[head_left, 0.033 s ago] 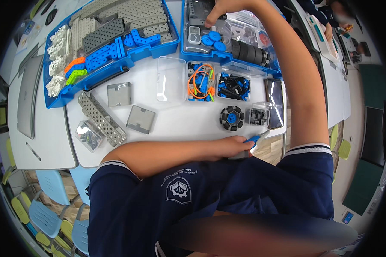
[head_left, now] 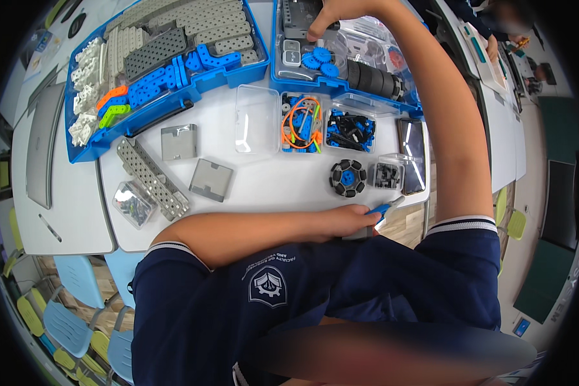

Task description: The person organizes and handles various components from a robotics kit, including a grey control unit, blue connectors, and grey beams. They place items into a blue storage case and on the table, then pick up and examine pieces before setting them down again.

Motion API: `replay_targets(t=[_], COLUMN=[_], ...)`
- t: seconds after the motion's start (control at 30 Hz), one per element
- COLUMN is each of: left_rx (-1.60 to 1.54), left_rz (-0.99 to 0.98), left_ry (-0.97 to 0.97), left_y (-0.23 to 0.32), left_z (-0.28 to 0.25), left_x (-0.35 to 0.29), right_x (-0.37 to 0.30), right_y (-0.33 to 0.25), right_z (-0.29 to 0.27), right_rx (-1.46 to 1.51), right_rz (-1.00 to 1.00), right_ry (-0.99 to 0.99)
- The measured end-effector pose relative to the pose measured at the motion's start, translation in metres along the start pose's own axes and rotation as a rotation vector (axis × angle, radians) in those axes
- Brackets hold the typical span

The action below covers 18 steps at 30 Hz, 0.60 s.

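My left hand [head_left: 352,220] is closed around a blue-and-grey plastic part [head_left: 383,210] at the table's near edge, close to my shirt. Its grey lower section shows under the fingers; the rest is hidden. My right arm stretches across to the far right blue bin [head_left: 302,84]. There my right hand [head_left: 341,11] has its thumb against a dark grey block [head_left: 296,24]; the other fingers are cut off by the upper edge. Blue gears [head_left: 320,59] and black tyres [head_left: 374,78] lie in the bin. On the table near my left hand sits a black-rimmed wheel [head_left: 348,177] with a blue hub.
A left blue bin [head_left: 167,106] holds perforated beams and coloured connectors. Small clear boxes with pins [head_left: 352,130] and orange loops [head_left: 302,123], a phone [head_left: 412,154], two grey square blocks [head_left: 179,141], and a long grey perforated beam [head_left: 153,179] lie on the table [head_left: 251,186].
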<state>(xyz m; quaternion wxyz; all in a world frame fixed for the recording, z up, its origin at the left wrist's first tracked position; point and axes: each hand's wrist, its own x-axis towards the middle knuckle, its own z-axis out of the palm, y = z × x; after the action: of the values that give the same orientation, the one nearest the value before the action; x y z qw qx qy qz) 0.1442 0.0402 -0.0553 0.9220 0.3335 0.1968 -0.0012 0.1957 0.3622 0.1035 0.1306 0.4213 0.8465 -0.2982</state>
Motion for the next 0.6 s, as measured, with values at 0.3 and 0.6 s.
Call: replay_targets(t=[0.3,0.6], left_rx=[0.029,0.046], left_rz=[0.018,0.005], left_ry=[0.003,0.021], left_y=[0.001,-0.001], left_z=[-0.004,-0.006], left_x=[0.002,0.004], right_x=[0.018,0.012], right_y=[0.033,0.054], right_z=[0.023,0.037], right_rx=[-0.269,-0.250], right_rz=[-0.210,-0.321], right_ry=[0.364,0.495])
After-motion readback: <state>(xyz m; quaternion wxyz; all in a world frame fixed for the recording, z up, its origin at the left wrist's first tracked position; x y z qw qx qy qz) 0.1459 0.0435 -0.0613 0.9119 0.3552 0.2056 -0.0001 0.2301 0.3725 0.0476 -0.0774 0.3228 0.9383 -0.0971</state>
